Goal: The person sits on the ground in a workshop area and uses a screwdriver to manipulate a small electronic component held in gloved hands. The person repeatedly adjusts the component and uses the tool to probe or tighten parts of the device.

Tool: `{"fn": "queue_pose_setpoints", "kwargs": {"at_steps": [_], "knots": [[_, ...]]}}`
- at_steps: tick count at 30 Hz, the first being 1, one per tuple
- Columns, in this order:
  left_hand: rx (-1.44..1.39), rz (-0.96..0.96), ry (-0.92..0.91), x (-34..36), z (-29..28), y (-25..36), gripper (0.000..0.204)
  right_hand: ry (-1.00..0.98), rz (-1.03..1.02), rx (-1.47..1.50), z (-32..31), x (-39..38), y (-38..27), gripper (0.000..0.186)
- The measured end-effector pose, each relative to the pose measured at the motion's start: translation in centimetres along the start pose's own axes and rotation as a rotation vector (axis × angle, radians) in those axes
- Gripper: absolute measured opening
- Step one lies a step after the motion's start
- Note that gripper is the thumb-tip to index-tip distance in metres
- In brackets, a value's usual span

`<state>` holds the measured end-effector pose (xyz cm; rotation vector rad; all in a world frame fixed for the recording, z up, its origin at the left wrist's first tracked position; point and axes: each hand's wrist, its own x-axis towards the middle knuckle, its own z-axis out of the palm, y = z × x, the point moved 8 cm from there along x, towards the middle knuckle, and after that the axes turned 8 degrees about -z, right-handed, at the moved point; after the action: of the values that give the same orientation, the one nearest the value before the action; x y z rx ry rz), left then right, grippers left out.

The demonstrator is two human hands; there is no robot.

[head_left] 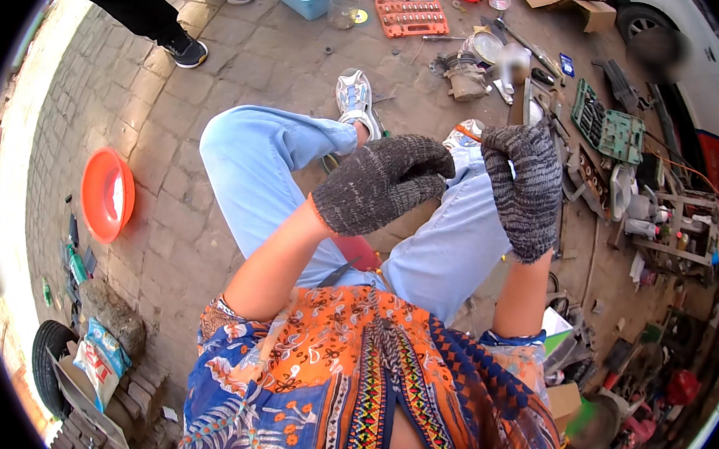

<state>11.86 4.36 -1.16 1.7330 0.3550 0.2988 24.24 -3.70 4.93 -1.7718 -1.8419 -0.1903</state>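
Both hands are raised over the knees, forearms bare, wearing grey knit gloves. Left hand curls, its fingertips pinching the right glove at the thumb; right hand points fingers up, loosely bent, holding nothing else. Below them, paved ground with scattered tools.

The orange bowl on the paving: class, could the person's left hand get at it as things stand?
Probably not without leaning: the left hand is raised by the right hand, gloved, while the orange bowl lies well off to the left, nothing between.
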Motion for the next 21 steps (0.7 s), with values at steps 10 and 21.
{"fn": "queue_pose_setpoints", "kwargs": {"at_steps": [10, 21], "knots": [[-0.385, -0.102, 0.000, 0.6, -1.7, 0.2, 0.025, 0.354, 0.268, 1.575, 2.5, -3.0, 1.6, 0.024], [-0.525, -0.106, 0.126, 0.0, -2.0, -0.3, 0.032, 0.152, 0.025, -0.094, -0.8, -0.3, 0.1, 0.019]]}}
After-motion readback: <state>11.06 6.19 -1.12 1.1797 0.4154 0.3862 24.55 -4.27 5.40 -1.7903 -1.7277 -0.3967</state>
